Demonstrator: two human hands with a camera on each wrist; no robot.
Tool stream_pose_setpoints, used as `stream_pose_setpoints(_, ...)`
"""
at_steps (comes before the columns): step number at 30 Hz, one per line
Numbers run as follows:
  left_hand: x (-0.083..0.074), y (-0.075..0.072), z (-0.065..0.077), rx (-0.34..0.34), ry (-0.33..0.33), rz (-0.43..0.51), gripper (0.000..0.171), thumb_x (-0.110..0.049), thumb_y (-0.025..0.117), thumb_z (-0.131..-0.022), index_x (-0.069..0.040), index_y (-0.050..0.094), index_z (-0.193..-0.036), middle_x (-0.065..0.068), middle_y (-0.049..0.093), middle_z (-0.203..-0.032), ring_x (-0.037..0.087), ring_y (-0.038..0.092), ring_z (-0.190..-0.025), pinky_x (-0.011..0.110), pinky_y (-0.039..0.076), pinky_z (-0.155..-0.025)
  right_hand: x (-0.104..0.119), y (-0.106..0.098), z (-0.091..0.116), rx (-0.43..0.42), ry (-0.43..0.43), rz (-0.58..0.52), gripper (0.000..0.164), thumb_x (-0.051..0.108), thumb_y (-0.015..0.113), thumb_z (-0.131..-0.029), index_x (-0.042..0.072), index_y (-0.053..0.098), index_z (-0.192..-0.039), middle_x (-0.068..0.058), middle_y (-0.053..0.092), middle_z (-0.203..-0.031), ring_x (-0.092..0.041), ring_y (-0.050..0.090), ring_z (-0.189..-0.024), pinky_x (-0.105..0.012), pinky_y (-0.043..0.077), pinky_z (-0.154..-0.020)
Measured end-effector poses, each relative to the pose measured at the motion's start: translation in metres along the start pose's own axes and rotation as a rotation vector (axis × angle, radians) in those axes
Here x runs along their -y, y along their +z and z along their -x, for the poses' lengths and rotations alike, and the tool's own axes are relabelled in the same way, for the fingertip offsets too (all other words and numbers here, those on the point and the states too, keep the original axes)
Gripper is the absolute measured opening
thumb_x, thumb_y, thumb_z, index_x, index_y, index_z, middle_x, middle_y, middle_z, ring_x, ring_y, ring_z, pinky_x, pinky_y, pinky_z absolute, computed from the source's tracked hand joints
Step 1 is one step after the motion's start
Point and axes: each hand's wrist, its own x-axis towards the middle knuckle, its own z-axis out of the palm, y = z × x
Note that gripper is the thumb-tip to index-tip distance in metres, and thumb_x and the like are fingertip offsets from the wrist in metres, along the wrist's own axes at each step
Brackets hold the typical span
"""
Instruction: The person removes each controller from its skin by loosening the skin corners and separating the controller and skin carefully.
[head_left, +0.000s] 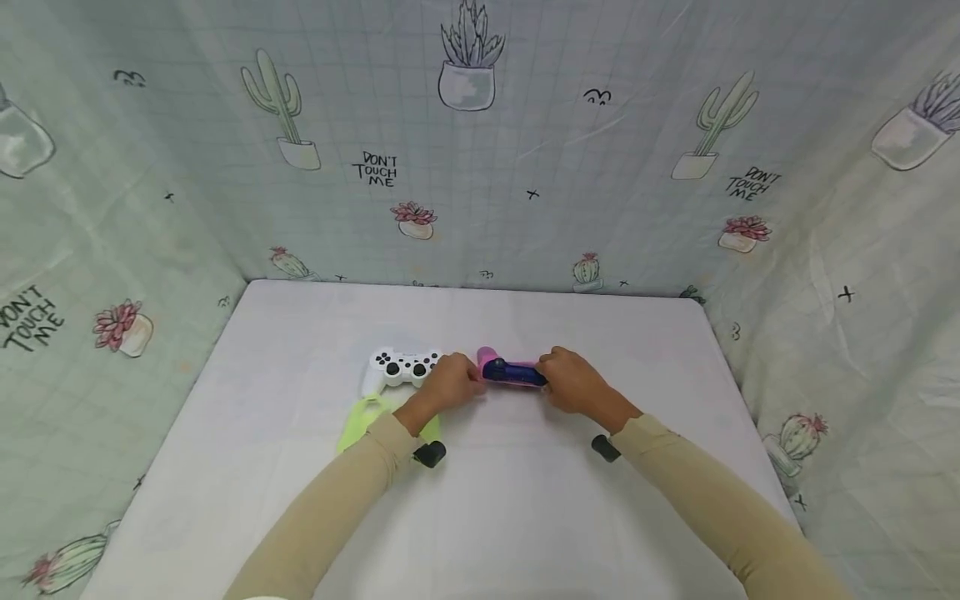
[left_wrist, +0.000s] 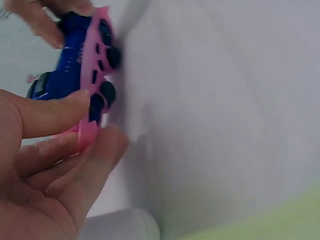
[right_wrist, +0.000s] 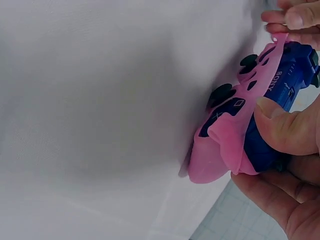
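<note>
Between the two hands is a dark blue game controller [head_left: 517, 374] with a pink silicone cover [right_wrist: 207, 162] over its button face. Its back edge shows bare blue, with the cover bunched near one grip. My left hand [head_left: 453, 382] pinches the cover and controller at the left end, thumb on the near side and fingers curled beneath. At the other end my right hand [head_left: 573, 381] grips the controller, its thumb [right_wrist: 280, 125] pressed on the blue shell beside the cover's edge. The thumbsticks [right_wrist: 221, 94] poke out through the cover's holes.
Left of the left hand lies a white game controller [head_left: 406, 365]. A lime green silicone cover [head_left: 358, 419] lies in front of it, partly under the left forearm. Black wrist devices [head_left: 430, 454] hang below both sleeves. Patterned cloth [head_left: 480, 167] walls surround the white table [head_left: 300, 517].
</note>
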Motion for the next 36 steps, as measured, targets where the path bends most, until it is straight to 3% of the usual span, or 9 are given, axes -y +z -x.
stream_pose_setpoints(6,-0.007,0.002,0.002,0.045,-0.161,0.311,0.026,-0.02,0.083,-0.085,-0.004,0.072,-0.068,0.009,0.074,-0.068,0.011,0.055,-0.06,0.022,0.041,-0.057,-0.003,-0.002,0.002,-0.011,-0.014,-0.006,0.024,0.005,0.075,-0.089,0.001,0.077,-0.112,-0.009,0.077,-0.108,-0.023,0.064,-0.093,-0.04,0.059,-0.091)
stream_pose_setpoints(10,-0.012,0.009,0.0,0.075,-0.294,0.52,0.017,-0.015,0.083,-0.081,-0.006,0.071,-0.073,0.009,0.075,-0.073,0.012,0.069,-0.061,0.023,0.055,-0.062,-0.005,-0.001,-0.001,-0.001,-0.009,-0.024,0.024,0.004,0.073,-0.09,0.001,0.077,-0.113,-0.009,0.077,-0.108,-0.022,0.063,-0.094,-0.04,0.059,-0.092)
stream_pose_setpoints(15,-0.019,0.009,-0.002,-0.022,-0.486,0.723,0.02,-0.008,0.085,-0.078,0.001,0.075,-0.092,0.008,0.075,-0.083,0.015,0.075,-0.069,0.032,0.065,-0.075,-0.003,-0.003,-0.003,0.032,0.007,-0.044,0.028,0.008,0.075,-0.091,0.001,0.076,-0.118,-0.01,0.077,-0.114,-0.024,0.064,-0.099,-0.041,0.059,-0.096)
stream_pose_setpoints(18,-0.022,0.008,-0.002,-0.079,-0.516,0.746,0.026,-0.005,0.085,-0.077,0.004,0.073,-0.097,0.01,0.074,-0.087,0.017,0.075,-0.073,0.035,0.065,-0.079,-0.003,-0.005,-0.003,0.04,0.02,-0.032,0.029,0.01,0.076,-0.091,0.002,0.076,-0.119,-0.01,0.077,-0.116,-0.024,0.065,-0.101,-0.04,0.058,-0.097)
stream_pose_setpoints(21,-0.024,0.01,-0.003,-0.134,-0.454,0.607,0.031,-0.006,0.087,-0.074,0.003,0.066,-0.096,0.01,0.071,-0.085,0.018,0.07,-0.072,0.03,0.061,-0.07,-0.005,-0.007,-0.003,0.035,0.017,-0.014,0.028,0.008,0.076,-0.091,0.002,0.077,-0.118,-0.009,0.077,-0.113,-0.023,0.065,-0.098,-0.039,0.059,-0.095)
stream_pose_setpoints(24,-0.025,0.015,-0.001,-0.21,-0.303,0.334,0.04,-0.013,0.09,-0.073,-0.003,0.059,-0.096,0.009,0.065,-0.084,0.022,0.062,-0.073,0.029,0.049,-0.062,-0.005,-0.009,-0.003,0.042,0.017,-0.006,0.027,0.007,0.075,-0.091,0.003,0.077,-0.117,-0.008,0.077,-0.11,-0.022,0.064,-0.096,-0.039,0.059,-0.094)
stream_pose_setpoints(28,-0.026,0.02,-0.003,-0.28,-0.014,0.082,0.043,-0.015,0.089,-0.078,-0.004,0.065,-0.112,0.013,0.068,-0.108,0.029,0.065,-0.101,0.039,0.055,-0.086,-0.007,-0.009,-0.003,0.049,0.022,-0.028,0.026,0.008,0.075,-0.091,0.003,0.077,-0.117,-0.008,0.077,-0.11,-0.022,0.063,-0.096,-0.039,0.059,-0.094)
stream_pose_setpoints(32,-0.023,0.023,-0.007,-0.214,0.183,0.04,0.042,-0.01,0.084,-0.086,-0.005,0.07,-0.125,0.013,0.071,-0.13,0.032,0.065,-0.125,0.046,0.05,-0.112,-0.013,-0.003,0.0,0.008,0.041,-0.174,0.03,0.006,0.075,-0.092,0.002,0.075,-0.122,-0.011,0.076,-0.116,-0.025,0.064,-0.102,-0.043,0.058,-0.097)
stream_pose_setpoints(36,-0.018,0.023,-0.009,-0.15,0.192,0.042,0.039,-0.013,0.083,-0.089,-0.008,0.072,-0.126,0.009,0.076,-0.126,0.028,0.07,-0.116,0.046,0.053,-0.107,-0.022,0.012,0.006,-0.065,0.113,-0.41,0.04,0.008,0.077,-0.092,0.006,0.071,-0.131,-0.013,0.074,-0.125,-0.029,0.066,-0.113,-0.049,0.056,-0.101)
